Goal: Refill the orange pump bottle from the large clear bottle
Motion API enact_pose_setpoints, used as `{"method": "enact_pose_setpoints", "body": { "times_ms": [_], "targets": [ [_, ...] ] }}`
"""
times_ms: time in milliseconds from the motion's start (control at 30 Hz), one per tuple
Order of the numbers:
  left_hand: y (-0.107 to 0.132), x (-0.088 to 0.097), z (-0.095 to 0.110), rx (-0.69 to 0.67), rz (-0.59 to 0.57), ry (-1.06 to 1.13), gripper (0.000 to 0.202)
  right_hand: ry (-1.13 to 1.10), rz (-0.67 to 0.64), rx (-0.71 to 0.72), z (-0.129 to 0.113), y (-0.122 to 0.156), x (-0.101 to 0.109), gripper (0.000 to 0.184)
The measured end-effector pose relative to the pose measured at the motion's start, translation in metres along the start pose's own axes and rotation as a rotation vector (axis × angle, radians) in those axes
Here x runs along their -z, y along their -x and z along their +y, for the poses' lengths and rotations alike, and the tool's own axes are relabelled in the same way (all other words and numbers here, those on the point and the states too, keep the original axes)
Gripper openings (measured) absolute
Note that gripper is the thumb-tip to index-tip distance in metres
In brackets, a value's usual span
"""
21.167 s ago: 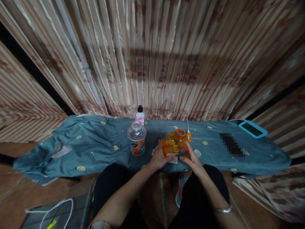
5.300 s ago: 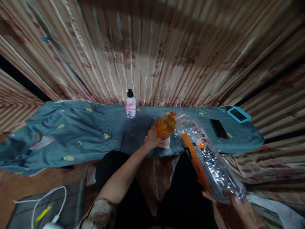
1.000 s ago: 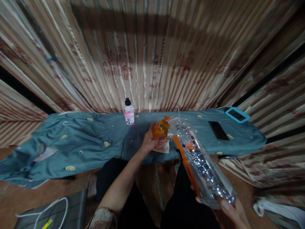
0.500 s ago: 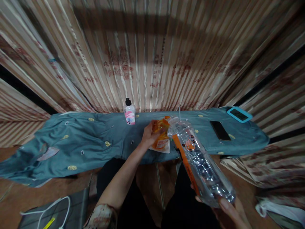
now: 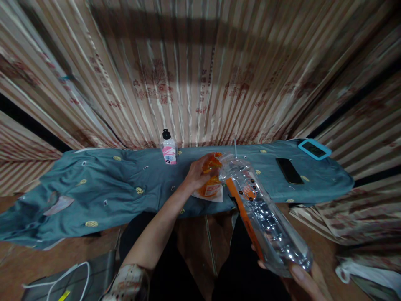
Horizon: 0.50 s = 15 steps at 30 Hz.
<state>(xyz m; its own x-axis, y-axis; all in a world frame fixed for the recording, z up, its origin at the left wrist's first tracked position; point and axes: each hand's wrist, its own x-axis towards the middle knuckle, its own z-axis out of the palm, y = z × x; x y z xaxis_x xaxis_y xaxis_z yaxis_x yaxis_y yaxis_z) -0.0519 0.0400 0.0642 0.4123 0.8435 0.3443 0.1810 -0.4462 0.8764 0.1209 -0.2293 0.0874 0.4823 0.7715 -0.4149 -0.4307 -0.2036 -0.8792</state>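
My left hand (image 5: 198, 174) is wrapped round the upper part of an orange see-through bottle (image 5: 209, 190), which stands on a white tissue (image 5: 218, 197) on the cloth. In my right hand (image 5: 303, 276), gripped near its base, is a large clear plastic bottle (image 5: 267, 215) with an orange label. It slants down toward me, its neck end close to the top of the orange bottle. Whether the two mouths touch I cannot tell. A clear bottle with a black cap and pink label (image 5: 169, 151) stands to the left of my left hand.
A teal patterned cloth (image 5: 125, 175) covers the long narrow surface. To the right lie a black phone (image 5: 289, 170) and a blue-framed digital timer (image 5: 314, 149). A striped curtain (image 5: 181, 92) hangs behind. At lower left, a white cable (image 5: 67, 274) rests on a dark grey object.
My left hand has moved slightly up on the orange bottle, toward its neck. The large clear bottle stays at nearly the same slant in my right hand.
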Motion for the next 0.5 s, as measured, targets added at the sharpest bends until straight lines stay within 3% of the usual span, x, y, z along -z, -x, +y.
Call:
{"method": "enact_pose_setpoints", "body": {
  "times_ms": [167, 367, 500],
  "targets": [
    [-0.004, -0.004, 0.003, -0.026, 0.023, 0.021, 0.04, 0.041, 0.005, 0.0, -0.003, 0.0, -0.002, 0.097],
    [-0.008, -0.005, 0.01, -0.023, 0.022, 0.015, 0.033, 0.039, 0.006, 0.04, 0.005, -0.006, 0.007, 0.075],
    [-0.009, -0.007, 0.009, -0.072, 0.027, -0.011, 0.03, 0.031, 0.01, 0.0, 0.003, -0.004, 0.006, 0.083]
  ]
}}
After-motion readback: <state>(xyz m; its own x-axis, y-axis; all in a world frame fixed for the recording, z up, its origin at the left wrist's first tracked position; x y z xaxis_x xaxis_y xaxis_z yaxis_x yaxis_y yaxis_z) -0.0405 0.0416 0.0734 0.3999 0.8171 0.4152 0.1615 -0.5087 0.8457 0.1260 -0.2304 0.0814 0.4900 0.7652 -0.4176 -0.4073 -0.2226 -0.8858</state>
